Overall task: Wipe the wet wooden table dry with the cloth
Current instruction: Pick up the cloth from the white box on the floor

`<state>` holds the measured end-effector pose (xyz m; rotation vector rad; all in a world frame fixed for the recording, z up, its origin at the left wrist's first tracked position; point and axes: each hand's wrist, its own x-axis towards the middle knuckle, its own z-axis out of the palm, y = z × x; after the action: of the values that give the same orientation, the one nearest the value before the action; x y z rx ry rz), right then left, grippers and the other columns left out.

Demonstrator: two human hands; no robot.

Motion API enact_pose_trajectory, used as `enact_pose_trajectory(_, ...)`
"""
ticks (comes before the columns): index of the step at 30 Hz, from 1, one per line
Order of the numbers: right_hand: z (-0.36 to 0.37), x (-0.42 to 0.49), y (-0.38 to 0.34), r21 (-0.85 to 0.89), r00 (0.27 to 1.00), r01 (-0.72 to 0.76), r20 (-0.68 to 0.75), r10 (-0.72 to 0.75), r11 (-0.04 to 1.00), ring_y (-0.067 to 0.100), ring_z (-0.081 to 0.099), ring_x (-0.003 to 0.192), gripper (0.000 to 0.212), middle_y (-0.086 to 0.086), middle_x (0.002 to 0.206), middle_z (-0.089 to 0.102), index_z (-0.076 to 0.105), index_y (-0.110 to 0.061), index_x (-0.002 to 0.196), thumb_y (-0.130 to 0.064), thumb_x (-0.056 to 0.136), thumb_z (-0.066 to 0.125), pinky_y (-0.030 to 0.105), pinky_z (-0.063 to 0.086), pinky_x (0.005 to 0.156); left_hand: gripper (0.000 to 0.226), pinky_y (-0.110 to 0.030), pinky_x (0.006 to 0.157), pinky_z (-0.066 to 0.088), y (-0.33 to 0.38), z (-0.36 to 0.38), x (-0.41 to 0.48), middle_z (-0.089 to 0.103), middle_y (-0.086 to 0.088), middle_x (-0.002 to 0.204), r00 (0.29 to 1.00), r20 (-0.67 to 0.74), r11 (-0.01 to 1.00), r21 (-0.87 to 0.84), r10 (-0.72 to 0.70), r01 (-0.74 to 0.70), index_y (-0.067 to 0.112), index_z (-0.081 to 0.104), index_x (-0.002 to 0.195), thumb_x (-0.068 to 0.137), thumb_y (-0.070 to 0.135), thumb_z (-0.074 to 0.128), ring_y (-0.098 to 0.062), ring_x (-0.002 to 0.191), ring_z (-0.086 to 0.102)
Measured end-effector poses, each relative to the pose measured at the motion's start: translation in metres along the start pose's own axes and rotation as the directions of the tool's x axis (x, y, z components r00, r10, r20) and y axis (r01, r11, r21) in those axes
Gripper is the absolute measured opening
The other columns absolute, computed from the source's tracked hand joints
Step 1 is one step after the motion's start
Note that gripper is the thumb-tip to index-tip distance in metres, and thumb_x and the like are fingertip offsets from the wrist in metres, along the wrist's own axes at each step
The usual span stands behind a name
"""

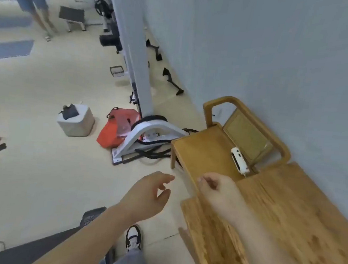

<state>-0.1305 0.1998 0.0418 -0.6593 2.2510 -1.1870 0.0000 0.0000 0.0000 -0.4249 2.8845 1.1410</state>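
The wooden table fills the lower right, its grain blurred. No cloth shows in this view. My left hand hangs over the floor just left of the table's corner, fingers apart and holding nothing. My right hand is over the table's near-left corner, blurred, fingers curled loosely inward with nothing visible in them.
A wooden chair stands against the grey wall beyond the table, with a white handheld device on its seat. On the floor to the left lie an orange bag, a white machine base with black cables and a grey box. A person stands far back left.
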Motion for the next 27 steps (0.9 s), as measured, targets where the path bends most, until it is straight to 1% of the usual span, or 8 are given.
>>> enact_pose_trajectory(3, 0.040, 0.059, -0.032, -0.044, 0.996, 0.024, 0.086, -0.020, 0.999, 0.004, 0.057, 0.064, 0.023, -0.015, 0.066, 0.064, 0.071, -0.028, 0.082, -0.030, 0.101, 0.059, 0.016, 0.041, 0.060, 0.041, -0.027, 0.089, 0.053, -0.054, -0.035, 0.009, 0.063, 0.022, 0.118, 0.991, -0.078, 0.993, -0.055, -0.109, 0.105, 0.035, 0.062, 0.132, 0.092, 0.037, 0.054, 0.001, 0.099, 0.063)
enact_pose_trajectory(6, 0.089, 0.129, -0.070, -0.058, 0.986, 0.042, 0.163, -0.032, 0.997, 0.011, 0.067, 0.085, 0.018, -0.006, 0.087, 0.074, 0.076, -0.025, 0.095, -0.031, 0.101, 0.060, 0.027, 0.053, 0.077, 0.036, -0.028, 0.091, 0.052, -0.117, -0.077, 0.033, 0.064, 0.021, 0.118, 0.976, -0.111, 0.980, -0.083, -0.188, 0.180, 0.032, 0.064, 0.129, 0.094, 0.030, 0.058, 0.003, 0.097, 0.063)
enact_pose_trajectory(9, 0.141, 0.205, -0.104, -0.072, 0.975, 0.047, 0.222, -0.030, 0.996, 0.014, 0.067, 0.088, 0.019, -0.009, 0.083, 0.072, 0.074, -0.029, 0.088, -0.035, 0.100, 0.059, 0.035, 0.054, 0.086, 0.033, -0.027, 0.092, 0.052, -0.179, -0.124, 0.061, 0.064, 0.020, 0.118, 0.951, -0.131, 0.956, -0.118, -0.282, 0.267, 0.031, 0.064, 0.129, 0.097, 0.024, 0.060, 0.003, 0.098, 0.064)
enact_pose_trajectory(14, 0.210, 0.309, -0.162, -0.072, 0.957, 0.039, 0.290, -0.016, 0.997, 0.020, 0.071, 0.088, 0.016, -0.004, 0.085, 0.074, 0.073, -0.030, 0.091, -0.034, 0.100, 0.060, 0.033, 0.053, 0.073, 0.033, -0.022, 0.087, 0.049, -0.265, -0.197, 0.104, 0.066, 0.016, 0.122, 0.927, -0.128, 0.932, -0.132, -0.353, 0.337, 0.027, 0.066, 0.129, 0.097, 0.022, 0.061, -0.002, 0.097, 0.064)
enact_pose_trajectory(17, 0.236, 0.360, -0.185, -0.084, 0.940, 0.039, 0.341, -0.008, 0.996, 0.032, 0.068, 0.091, 0.023, 0.012, 0.089, 0.070, 0.071, -0.021, 0.087, -0.035, 0.100, 0.058, 0.033, 0.049, 0.065, 0.033, -0.022, 0.085, 0.047, -0.298, -0.231, 0.132, 0.066, 0.012, 0.122, 0.914, -0.126, 0.919, -0.137, -0.386, 0.370, 0.023, 0.066, 0.130, 0.097, 0.020, 0.061, -0.008, 0.097, 0.065)
enact_pose_trajectory(20, 0.256, 0.412, -0.202, -0.132, 0.920, 0.056, 0.393, 0.001, 0.990, 0.033, 0.067, 0.092, 0.030, 0.017, 0.095, 0.069, 0.070, -0.010, 0.093, -0.034, 0.102, 0.056, 0.034, 0.053, 0.062, 0.033, -0.029, 0.086, 0.050, -0.327, -0.256, 0.161, 0.068, 0.008, 0.120, 0.902, -0.124, 0.905, -0.165, -0.413, 0.392, 0.022, 0.067, 0.129, 0.096, 0.018, 0.061, -0.013, 0.097, 0.066)
enact_pose_trajectory(24, 0.283, 0.492, -0.218, -0.146, 0.898, 0.106, 0.440, -0.031, 0.984, 0.039, 0.065, 0.090, 0.040, 0.023, 0.091, 0.067, 0.065, 0.003, 0.091, -0.035, 0.100, 0.054, 0.052, 0.056, 0.081, 0.040, -0.028, 0.087, 0.050, -0.369, -0.281, 0.209, 0.066, 0.009, 0.125, 0.878, -0.116, 0.879, -0.184, -0.464, 0.440, 0.023, 0.063, 0.136, 0.097, 0.018, 0.058, -0.013, 0.098, 0.065)
enact_pose_trajectory(27, 0.307, 0.561, -0.221, -0.176, 0.885, 0.116, 0.466, -0.021, 0.977, 0.034, 0.067, 0.088, 0.035, 0.017, 0.089, 0.070, 0.069, -0.004, 0.088, -0.035, 0.099, 0.056, 0.051, 0.055, 0.086, 0.047, -0.028, 0.090, 0.050, -0.405, -0.300, 0.251, 0.062, 0.010, 0.130, 0.853, -0.096, 0.848, -0.210, -0.513, 0.487, 0.026, 0.056, 0.143, 0.096, 0.019, 0.058, -0.013, 0.101, 0.064)
